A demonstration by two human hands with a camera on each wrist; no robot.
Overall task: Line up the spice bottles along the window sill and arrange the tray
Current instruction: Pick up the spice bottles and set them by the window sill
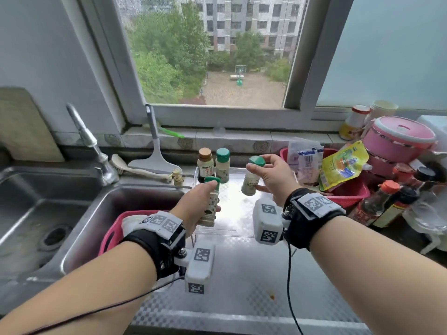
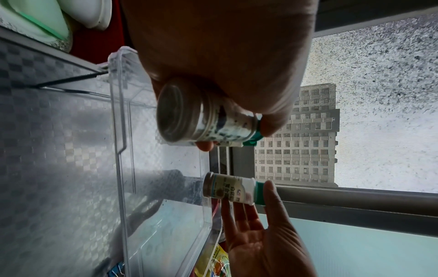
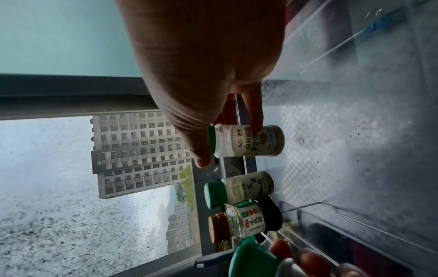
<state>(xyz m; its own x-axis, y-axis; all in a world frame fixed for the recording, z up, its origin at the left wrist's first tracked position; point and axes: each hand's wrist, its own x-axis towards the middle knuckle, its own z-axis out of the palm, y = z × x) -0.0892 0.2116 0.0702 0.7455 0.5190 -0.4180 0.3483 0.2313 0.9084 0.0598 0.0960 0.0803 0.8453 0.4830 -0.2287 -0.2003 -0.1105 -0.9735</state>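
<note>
My left hand (image 1: 200, 205) grips a green-capped spice bottle (image 1: 211, 204) by its body, tilted, over the near left part of a clear plastic tray (image 1: 244, 166). My right hand (image 1: 268, 175) pinches a second green-capped bottle (image 1: 252, 180) at cap and base, lifted over the tray's middle. In the tray's far left corner stand a brown-capped bottle (image 1: 205, 163) and a green-capped bottle (image 1: 222, 163), side by side. The tiled window sill (image 1: 242, 136) runs behind them. The right wrist view shows the held bottle (image 3: 246, 140) clear of the standing pair (image 3: 246, 187).
A steel sink (image 1: 48, 213) with a faucet (image 1: 89, 143) lies left, holding a pink basket (image 1: 113, 228). A spatula (image 1: 154, 151) and brush (image 1: 135, 168) lean behind. Right of the tray are a red basket (image 1: 348, 192) of packets, a pink pot (image 1: 399, 136) and sauce bottles (image 1: 384, 201).
</note>
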